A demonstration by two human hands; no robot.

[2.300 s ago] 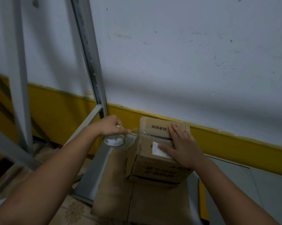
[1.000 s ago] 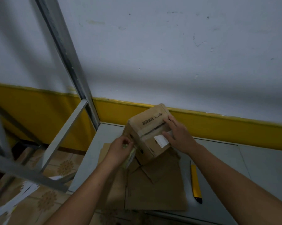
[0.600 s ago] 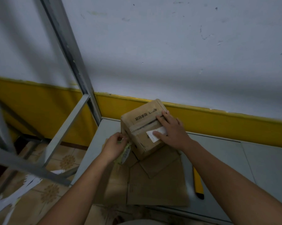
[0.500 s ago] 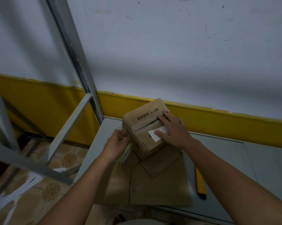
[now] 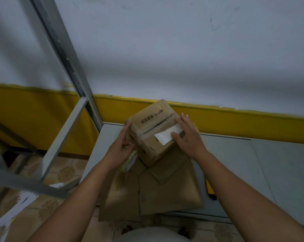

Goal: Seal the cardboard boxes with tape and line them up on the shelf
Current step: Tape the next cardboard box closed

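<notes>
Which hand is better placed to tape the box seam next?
Probably left: the left hand grips the tape roll beside the cardboard box; the right hand lies flat on top, steadying it.

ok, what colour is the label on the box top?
The label is white with faint print, on the brown cardboard box. Head view, by the right hand.

The grey shelf [image 5: 252, 163] runs along the far wall. Sheets of flattened cardboard [image 5: 165, 193] lie on its left part, their near left corner hanging over the near edge. A cardboard box [image 5: 154, 135] sits at their far end. Just right of the sheets lies a yellow cutter [image 5: 209, 191], partly hidden.
</notes>
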